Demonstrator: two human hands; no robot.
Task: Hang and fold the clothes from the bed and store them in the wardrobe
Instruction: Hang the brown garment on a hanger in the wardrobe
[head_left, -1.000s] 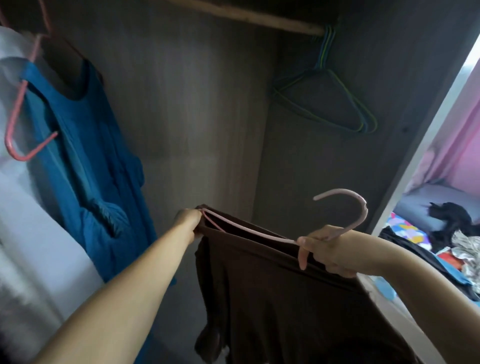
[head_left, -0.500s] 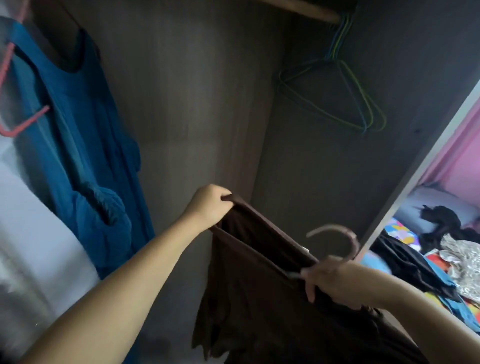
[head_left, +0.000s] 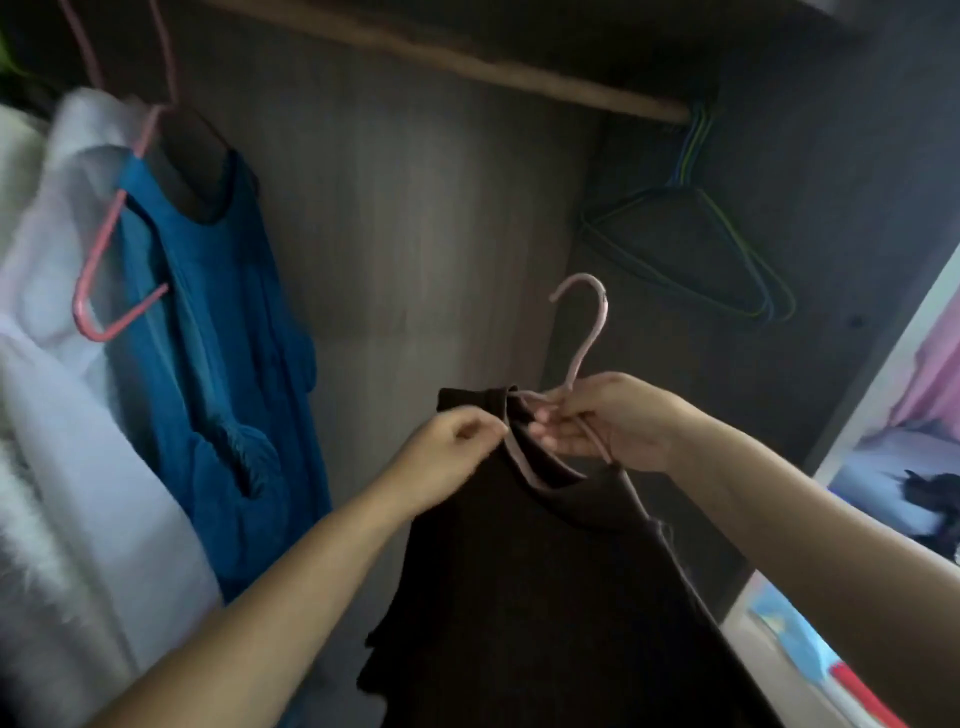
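Note:
A dark brown garment (head_left: 524, 587) hangs on a pale pink hanger (head_left: 587, 332) in front of the open wardrobe. My right hand (head_left: 608, 421) grips the hanger just below its upright hook. My left hand (head_left: 449, 449) pinches the garment's neckline at the left shoulder, close beside the right hand. The wooden rail (head_left: 467, 62) runs across the top of the wardrobe, above the hook and apart from it.
A blue sleeveless dress (head_left: 218, 364) on a pink hanger (head_left: 111, 249) and white clothes (head_left: 62, 415) hang at the left. Several empty wire hangers (head_left: 696, 244) hang at the rail's right end. The bed with clothes (head_left: 914, 499) shows past the wardrobe's right edge.
The hanger has come up and turned hook-upright. My left hand slid right along the garment's top edge to the neckline, close to my right hand. The view tilted up toward the rail.

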